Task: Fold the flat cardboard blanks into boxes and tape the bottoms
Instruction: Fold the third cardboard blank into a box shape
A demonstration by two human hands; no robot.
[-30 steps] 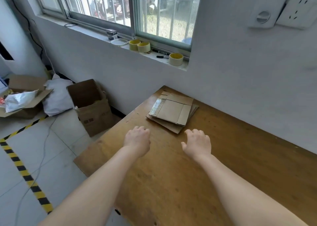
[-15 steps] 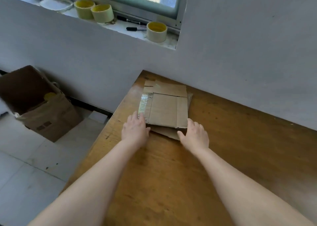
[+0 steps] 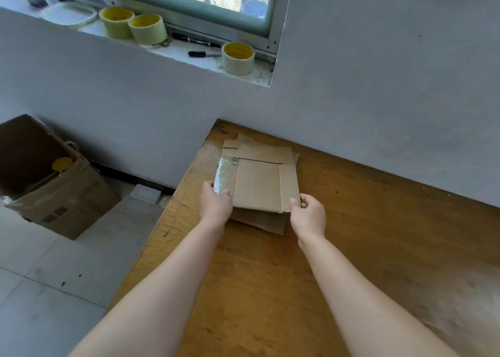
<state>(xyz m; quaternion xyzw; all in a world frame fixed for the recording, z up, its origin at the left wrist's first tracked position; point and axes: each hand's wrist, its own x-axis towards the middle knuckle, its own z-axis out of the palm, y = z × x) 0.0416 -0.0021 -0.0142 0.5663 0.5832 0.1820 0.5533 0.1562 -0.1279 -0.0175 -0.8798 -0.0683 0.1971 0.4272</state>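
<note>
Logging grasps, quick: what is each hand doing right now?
Left hand: grips the top cardboard blank at its taped corner.
Right hand: pinches the same blank's right corner.

1. Your wooden table (image 3: 351, 262) sits against the wall (image 3: 378, 99).
2. Flat blanks (image 3: 257, 183) lie stacked at its far left corner.
3. The sill (image 3: 184, 56) carries three tape rolls (image 3: 147, 29) and two markers (image 3: 204, 54).
4. An open box (image 3: 62, 205) stands on the floor (image 3: 54, 289).

A stack of cardboard blanks (image 3: 259, 183) lies at the table's (image 3: 378, 248) far left corner by the wall, tape rolls (image 3: 237, 58) on the sill behind, an open box (image 3: 62, 194) on the floor to the left.
</note>
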